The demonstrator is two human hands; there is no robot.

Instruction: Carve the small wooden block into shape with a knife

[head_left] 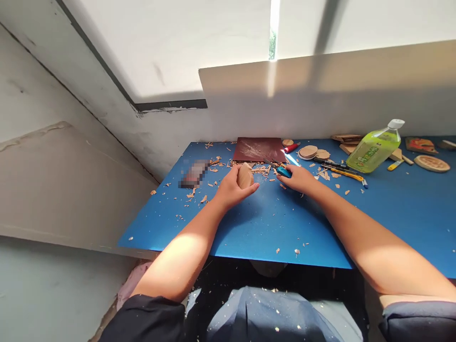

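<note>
Apron (270,316): blue-grey, flecked with wood dust, just below the table edge.
Block (245,175): pale rounded wood, in the left hand at the middle of the table, low over it or resting on it; the contact is hidden.
Left hand (231,189): closed narrow around the block, apparently cupping it to steady it.
Right hand (297,179): closed narrow on the knife, low and close to the block.
Knife (284,172): blue handle, angled toward the block; the blade is lost in glare, so its exact reach is uncertain.
Table (228,237): blue, its top strewn with shavings (260,170), thickest around the hands.
Sheet (258,149): dark red, flat against the back wall, beyond the work.
Discs (308,152): pale wood, set aside behind the right hand.
Bottle (375,151): green liquid, lying on its side, well to the right, seemingly kept away from the shavings.
</note>
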